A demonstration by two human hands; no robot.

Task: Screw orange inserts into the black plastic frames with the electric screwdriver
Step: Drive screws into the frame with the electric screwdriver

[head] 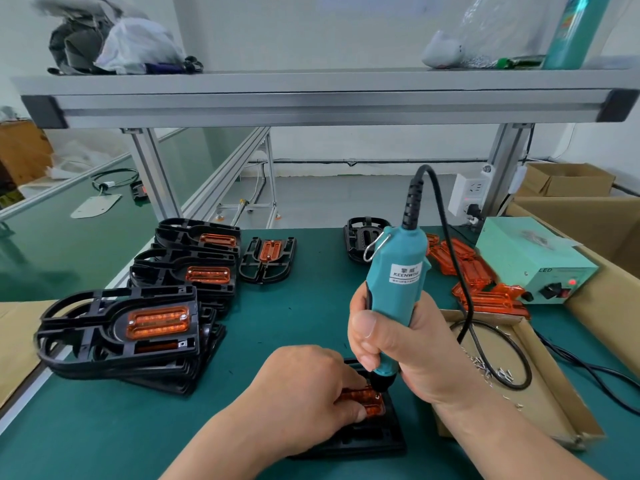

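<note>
Right hand fisted around the lower barrel of the teal electric screwdriver, thumb on the near side. Tool near upright, cord end up. Its tip meets the translucent orange insert directly below the fist. Left hand palm-down, fingers curled onto the insert's left part, holding it in the flat black plastic frame on the green mat. Stack of assembled black frames well left of the grip.

Left hand palm-down (fingers curled), right hand fisted upright, forearms converging
</note>
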